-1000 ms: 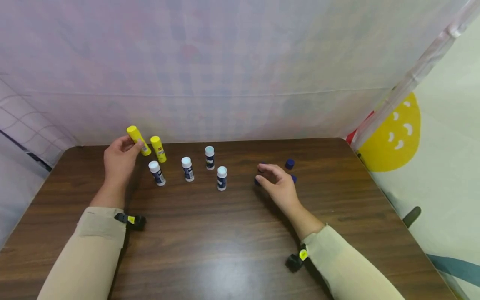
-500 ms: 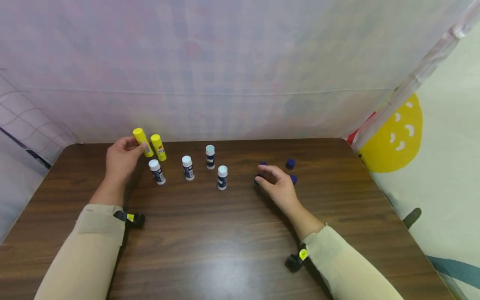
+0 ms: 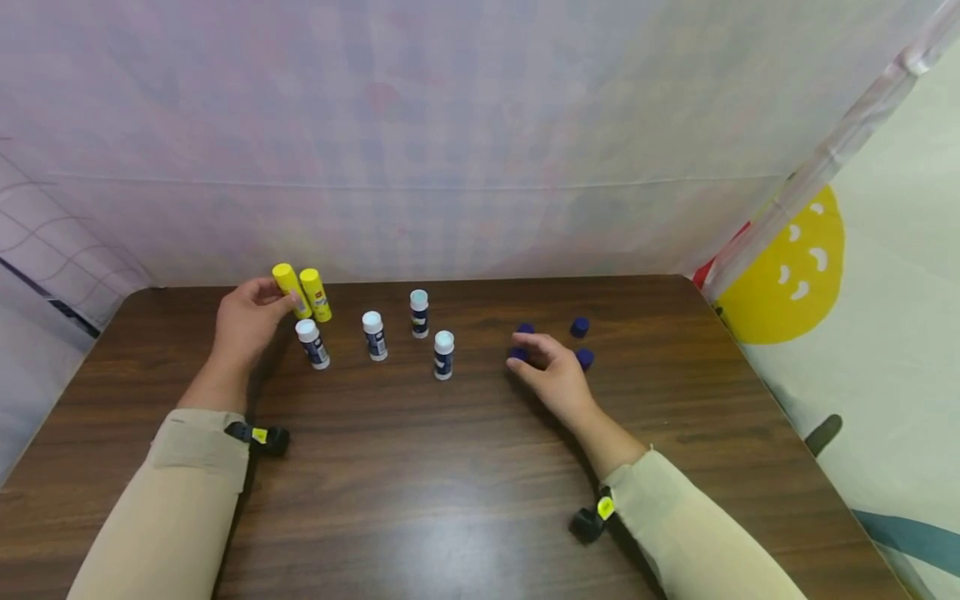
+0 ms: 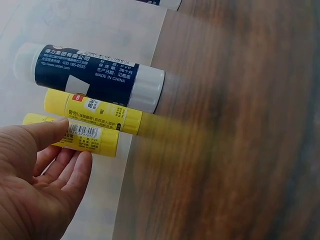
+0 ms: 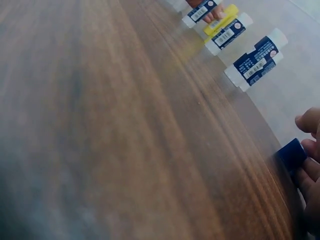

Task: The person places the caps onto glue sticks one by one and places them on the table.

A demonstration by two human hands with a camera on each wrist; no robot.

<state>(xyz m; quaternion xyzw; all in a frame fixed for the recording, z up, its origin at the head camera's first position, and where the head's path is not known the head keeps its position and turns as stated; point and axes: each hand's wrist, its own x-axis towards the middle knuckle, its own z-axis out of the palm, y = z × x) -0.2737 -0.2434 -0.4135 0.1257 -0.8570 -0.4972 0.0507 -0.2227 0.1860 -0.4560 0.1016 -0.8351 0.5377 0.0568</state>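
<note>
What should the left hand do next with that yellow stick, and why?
I'd guess the left hand should gently lower the yellow stick it pinches to the table, beside the other yellow stick. In the left wrist view its base seems raised, while its neighbour stands upright.

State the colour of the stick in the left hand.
The stick is yellow; the left wrist view shows it best.

Soft, moderate light fills the head view, with whitish glare on the near counter and dim shadows beside both sleeves. The left wrist view renders the navy label crisply, but the counter blurs rightward under a smeared yellow reflection beside the glue sticks; the right wrist view is hazy, its lower left out of focus.
</note>
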